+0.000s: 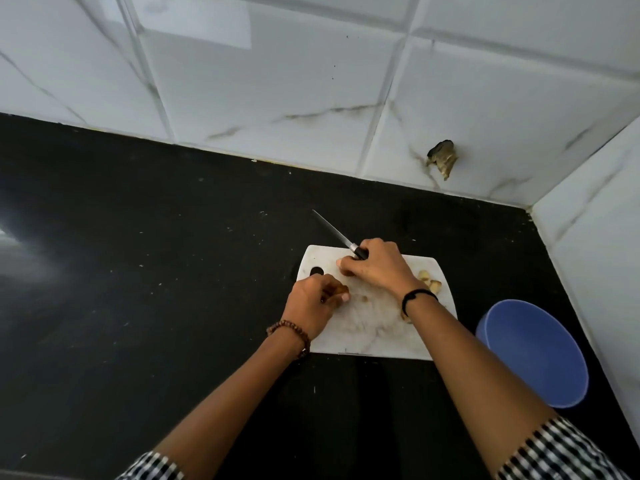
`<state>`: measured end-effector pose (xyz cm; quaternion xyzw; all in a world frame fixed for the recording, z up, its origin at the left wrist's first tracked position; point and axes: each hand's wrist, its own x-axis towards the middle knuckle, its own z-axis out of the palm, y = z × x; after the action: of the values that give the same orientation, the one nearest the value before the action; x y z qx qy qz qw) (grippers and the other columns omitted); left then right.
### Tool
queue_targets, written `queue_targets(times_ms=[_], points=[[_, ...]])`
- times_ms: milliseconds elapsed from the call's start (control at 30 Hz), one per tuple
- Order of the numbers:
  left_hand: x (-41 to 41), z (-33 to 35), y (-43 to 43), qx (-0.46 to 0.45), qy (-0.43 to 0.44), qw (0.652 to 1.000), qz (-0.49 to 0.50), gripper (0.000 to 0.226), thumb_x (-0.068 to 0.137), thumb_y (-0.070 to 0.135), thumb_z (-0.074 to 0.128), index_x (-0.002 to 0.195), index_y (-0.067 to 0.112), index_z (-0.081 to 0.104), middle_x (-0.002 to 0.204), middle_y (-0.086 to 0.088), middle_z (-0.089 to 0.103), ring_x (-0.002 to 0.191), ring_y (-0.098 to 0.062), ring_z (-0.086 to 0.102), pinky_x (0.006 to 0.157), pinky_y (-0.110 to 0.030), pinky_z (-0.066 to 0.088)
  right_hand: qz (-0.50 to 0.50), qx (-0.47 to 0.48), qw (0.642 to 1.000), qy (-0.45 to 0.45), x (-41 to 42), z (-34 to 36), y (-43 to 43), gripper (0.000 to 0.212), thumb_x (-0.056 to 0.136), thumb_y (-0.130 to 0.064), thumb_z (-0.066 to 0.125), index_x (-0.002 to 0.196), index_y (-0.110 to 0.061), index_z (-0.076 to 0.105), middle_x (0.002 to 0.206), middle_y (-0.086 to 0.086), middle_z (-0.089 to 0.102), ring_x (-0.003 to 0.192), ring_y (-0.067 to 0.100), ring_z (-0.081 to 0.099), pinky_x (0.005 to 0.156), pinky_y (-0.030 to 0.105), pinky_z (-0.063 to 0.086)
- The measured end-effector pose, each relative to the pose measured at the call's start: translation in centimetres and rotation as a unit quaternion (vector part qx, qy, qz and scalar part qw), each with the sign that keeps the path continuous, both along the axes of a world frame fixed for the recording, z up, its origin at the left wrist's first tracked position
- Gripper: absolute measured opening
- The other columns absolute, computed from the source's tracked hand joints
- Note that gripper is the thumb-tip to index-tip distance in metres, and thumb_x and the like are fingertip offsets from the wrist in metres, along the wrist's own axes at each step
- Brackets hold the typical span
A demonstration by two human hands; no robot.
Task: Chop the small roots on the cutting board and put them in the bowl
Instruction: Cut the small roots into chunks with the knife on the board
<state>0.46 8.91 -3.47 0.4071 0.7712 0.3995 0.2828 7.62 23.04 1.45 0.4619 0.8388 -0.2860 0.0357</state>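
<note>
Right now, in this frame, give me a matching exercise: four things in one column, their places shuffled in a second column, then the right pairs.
Things:
1. knife
2. bowl
3. brown root piece
4. pale root chunks

Places:
a. on the counter, right of the cutting board
b. at the cutting board's right edge
c. gripped by the right hand
d. pinched by the left hand

Pairs: 1-c, 2-a, 3-d, 4-b.

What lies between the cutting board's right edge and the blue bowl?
Nothing but a bare strip of black countertop, seen in the head view; the cutting board and bowl stand apart.
</note>
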Motion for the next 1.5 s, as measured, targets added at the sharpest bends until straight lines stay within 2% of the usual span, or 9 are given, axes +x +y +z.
queue_targets(times_ms=[233, 467, 633, 733, 933, 1100, 1267, 1367, 1500], points=[[0.6, 1.1, 0.7, 0.005, 0.017, 1.000, -0.024, 0.024, 0.086, 0.036, 0.067, 0.109, 0.029, 0.067, 0.094, 0.007, 0.065, 0.079, 0.000, 0.056, 0.067, -0.007, 0.038, -0.068, 0.039, 0.991, 0.105, 3.9, -1.0, -1.6, 0.031, 0.091, -0.054, 0.061, 0.094, -0.023, 0.060, 0.080, -0.006, 0.061, 0.075, 0.009, 0.059, 0.062, 0.023, 0.043], [3.6, 0.7, 1.5, 0.000, -0.031, 0.998, -0.059, 0.024, 0.084, 0.041, 0.067, 0.105, 0.030, 0.069, 0.092, 0.006, 0.070, 0.085, -0.004, 0.063, 0.079, -0.027, 0.055, -0.159, -0.009, 0.969, 0.188, 10.0, -1.6, -6.7, 0.033, 0.100, -0.050, 0.049, 0.094, -0.022, 0.065, 0.080, -0.007, 0.064, 0.072, 0.003, 0.059, 0.062, 0.017, 0.038], [3.9, 0.1, 1.6, 0.001, 0.127, 0.986, -0.107, 0.020, 0.088, 0.033, 0.063, 0.107, 0.030, 0.071, 0.102, 0.009, 0.060, 0.087, -0.006, 0.057, 0.067, -0.020, 0.045, -0.188, -0.038, 0.961, 0.201, 12.1, -2.3, -9.5, 0.029, 0.099, -0.050, 0.049, 0.094, -0.026, 0.064, 0.086, -0.010, 0.065, 0.080, 0.000, 0.061, 0.066, 0.016, 0.043], [3.3, -0.1, 1.4, -0.006, 0.167, 0.973, -0.156, 0.025, 0.086, 0.031, 0.066, 0.110, 0.029, 0.070, 0.110, 0.007, 0.051, 0.090, -0.007, 0.053, 0.069, -0.018, 0.040, -0.205, -0.055, 0.952, 0.219, 12.5, -2.6, -10.1, 0.030, 0.098, -0.049, 0.051, 0.089, -0.023, 0.065, 0.085, -0.006, 0.067, 0.079, 0.003, 0.063, 0.069, 0.019, 0.047], [3.8, 0.2, 1.9, -0.013, 0.179, 0.974, -0.138, 0.025, 0.085, 0.036, 0.067, 0.110, 0.032, 0.069, 0.101, 0.009, 0.055, 0.087, -0.008, 0.055, 0.064, -0.018, 0.040, -0.215, -0.061, 0.951, 0.212, 13.0, -2.8, -10.4, 0.031, 0.098, -0.047, 0.052, 0.084, -0.022, 0.062, 0.079, -0.001, 0.066, 0.073, 0.008, 0.064, 0.065, 0.021, 0.047], [4.2, 0.2, 2.5, -0.029, 0.180, 0.979, -0.093, 0.024, 0.085, 0.038, 0.066, 0.109, 0.035, 0.069, 0.098, 0.012, 0.059, 0.085, -0.006, 0.056, 0.056, -0.016, 0.034, -0.194, -0.051, 0.964, 0.175, 13.2, -2.8, -10.3, 0.031, 0.100, -0.050, 0.046, 0.089, -0.023, 0.057, 0.078, 0.000, 0.064, 0.068, 0.009, 0.063, 0.059, 0.020, 0.045], [4.2, -0.2, 2.8, -0.040, 0.184, 0.980, -0.063, 0.019, 0.084, 0.042, 0.067, 0.101, 0.037, 0.072, 0.096, 0.017, 0.061, 0.083, -0.004, 0.059, 0.057, -0.018, 0.038, -0.163, -0.036, 0.977, 0.134, 13.0, -3.1, -9.7, 0.031, 0.100, -0.053, 0.040, 0.095, -0.025, 0.051, 0.079, 0.001, 0.065, 0.067, 0.012, 0.065, 0.062, 0.031, 0.056], [4.3, -0.6, 2.8, -0.051, 0.203, 0.977, -0.043, 0.021, 0.083, 0.048, 0.065, 0.097, 0.033, 0.071, 0.093, 0.018, 0.064, 0.080, -0.002, 0.060, 0.052, -0.018, 0.034, -0.152, -0.032, 0.979, 0.128, 12.9, -3.1, -9.6, 0.032, 0.100, -0.054, 0.037, 0.099, -0.025, 0.050, 0.077, 0.002, 0.064, 0.064, 0.011, 0.063, 0.057, 0.027, 0.053], [4.2, -0.8, 3.0, -0.052, 0.203, 0.977, -0.027, 0.026, 0.081, 0.052, 0.065, 0.092, 0.029, 0.069, 0.090, 0.017, 0.067, 0.079, -0.002, 0.062, 0.058, -0.024, 0.047, -0.148, -0.033, 0.981, 0.118, 12.9, -3.0, -9.8, 0.030, 0.101, -0.053, 0.036, 0.102, -0.027, 0.049, 0.077, 0.001, 0.064, 0.062, 0.010, 0.063, 0.055, 0.025, 0.051]])
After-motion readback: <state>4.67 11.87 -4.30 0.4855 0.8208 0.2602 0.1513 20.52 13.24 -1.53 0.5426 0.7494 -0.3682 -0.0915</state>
